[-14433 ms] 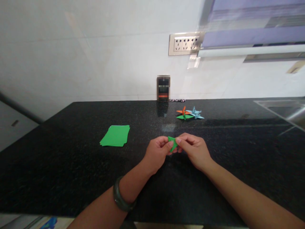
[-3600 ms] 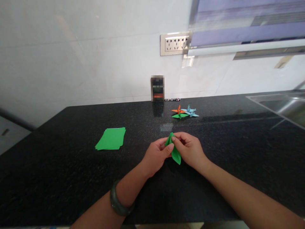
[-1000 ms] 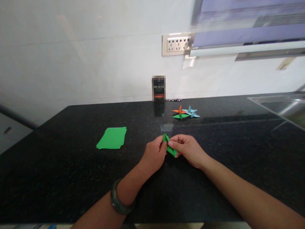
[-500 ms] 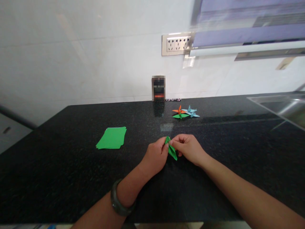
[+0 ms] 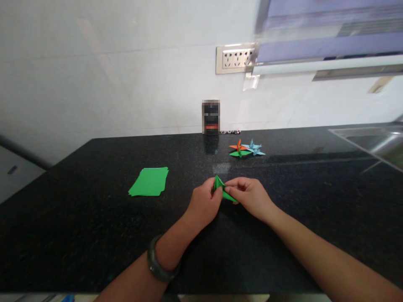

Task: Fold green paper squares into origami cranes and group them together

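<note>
Between my two hands is a piece of folded green paper [image 5: 229,196], creased into a narrow pointed shape. My left hand [image 5: 204,204] pinches its left side, thumb on top, and one point of the paper rises above that thumb. My right hand [image 5: 250,193] is closed on the right side with thumb and fingertips. The lower end of the paper slants down to the right, under the right thumb. Parts of the folds are hidden by the fingers. A dark bangle [image 5: 159,260] circles my left wrist.
A stack of green paper squares [image 5: 149,182] lies left on the black countertop [image 5: 78,218]. Beyond my hands sit several paper cranes, including an orange crane [image 5: 238,146] and a green crane [image 5: 240,154]. A blurred-out upright object [image 5: 211,117] leans at the wall; a sink [image 5: 378,140] is right.
The folded paper has turned in my fingers: its lower end has swung right and up, and its top point now stands further left. Both hands keep their hold.
</note>
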`<state>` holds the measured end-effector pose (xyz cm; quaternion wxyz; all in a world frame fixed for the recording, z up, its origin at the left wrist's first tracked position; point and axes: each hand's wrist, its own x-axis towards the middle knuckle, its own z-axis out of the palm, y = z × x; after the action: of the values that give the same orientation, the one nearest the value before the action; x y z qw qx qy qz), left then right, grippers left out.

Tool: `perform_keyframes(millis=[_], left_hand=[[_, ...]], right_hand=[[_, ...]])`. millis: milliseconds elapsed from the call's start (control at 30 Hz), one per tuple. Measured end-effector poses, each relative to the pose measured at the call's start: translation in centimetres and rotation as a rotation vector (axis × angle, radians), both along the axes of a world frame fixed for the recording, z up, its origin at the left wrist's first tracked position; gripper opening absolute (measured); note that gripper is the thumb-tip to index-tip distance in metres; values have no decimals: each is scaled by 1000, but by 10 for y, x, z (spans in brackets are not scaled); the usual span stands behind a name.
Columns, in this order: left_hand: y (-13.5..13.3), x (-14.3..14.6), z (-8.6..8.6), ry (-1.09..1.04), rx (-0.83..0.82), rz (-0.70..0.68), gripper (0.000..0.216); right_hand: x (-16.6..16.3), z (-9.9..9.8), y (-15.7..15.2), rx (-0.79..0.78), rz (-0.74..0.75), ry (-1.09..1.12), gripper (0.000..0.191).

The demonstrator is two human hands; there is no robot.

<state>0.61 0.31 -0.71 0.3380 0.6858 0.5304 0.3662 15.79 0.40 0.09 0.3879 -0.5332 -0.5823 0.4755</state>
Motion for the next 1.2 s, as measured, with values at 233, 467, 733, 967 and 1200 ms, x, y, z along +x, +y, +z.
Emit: perform_keyframes(millis=[233,467,733,967,1200], left_hand=[[2,3,-7,-88,-85,2,20],[0,2,-4,-99,-92,25,16],[-3,3,5,-23,-44,1,19],[-5,3,8,-41,-79,-72,18],[-4,5,3,-173,-179,-112,26]], right_hand=[[0,8,-5,373,-9,-237,20],[-6,6,-4,1,-21,83,14],[-6,7,-1,-181,-77,200,23],[-6,7,-2,-234,-71,202,22],[-4,5,-2,-181,-94,183,20]])
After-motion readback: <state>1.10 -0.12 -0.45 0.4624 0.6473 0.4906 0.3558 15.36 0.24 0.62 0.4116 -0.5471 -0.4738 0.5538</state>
